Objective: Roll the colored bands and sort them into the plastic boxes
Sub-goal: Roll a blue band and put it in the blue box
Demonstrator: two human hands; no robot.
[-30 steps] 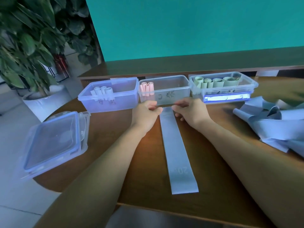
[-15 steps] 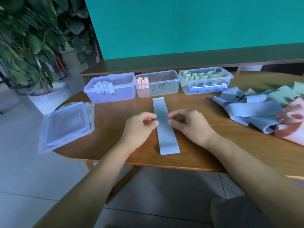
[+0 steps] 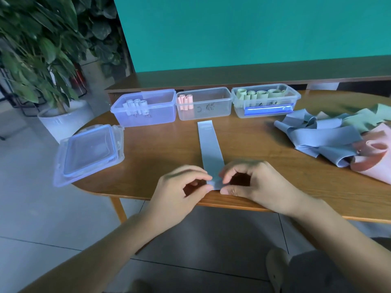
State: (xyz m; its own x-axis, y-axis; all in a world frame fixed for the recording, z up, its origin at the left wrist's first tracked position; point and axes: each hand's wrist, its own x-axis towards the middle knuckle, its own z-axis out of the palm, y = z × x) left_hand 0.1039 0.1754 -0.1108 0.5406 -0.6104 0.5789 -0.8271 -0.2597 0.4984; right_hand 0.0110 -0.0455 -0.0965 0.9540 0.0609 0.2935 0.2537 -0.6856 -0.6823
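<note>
A blue band (image 3: 210, 144) lies flat on the worktop (image 3: 169, 149), long and straight. Its far end points at the boxes and its near end sits at the edge by the person. It is likely laid out like this so it can be rolled up from the near end.

The left hand (image 3: 179, 191) and the right hand (image 3: 256, 185) each pinch a corner of that near end. Each grip is clamped on the band, with finger and thumb pressed together on it. Holding both corners should keep the roll straight.

Three plastic boxes stand in a row at the back. The left box (image 3: 146, 111) holds white rolls (image 3: 136, 103), about three. The middle box (image 3: 204, 103) holds pink rolls (image 3: 185, 100), two or three, hard to tell. The right box (image 3: 265, 100) holds green rolls (image 3: 259, 94), about four or five. Each colour seems to get its own box.

One lid (image 3: 91, 151) lies on the left, hanging partly over the worktop's edge.

A pile of loose bands (image 3: 338, 136) waits on the right, blue, green and pink mixed. They overlap too much to count. Most of the work seems still ahead.
</note>
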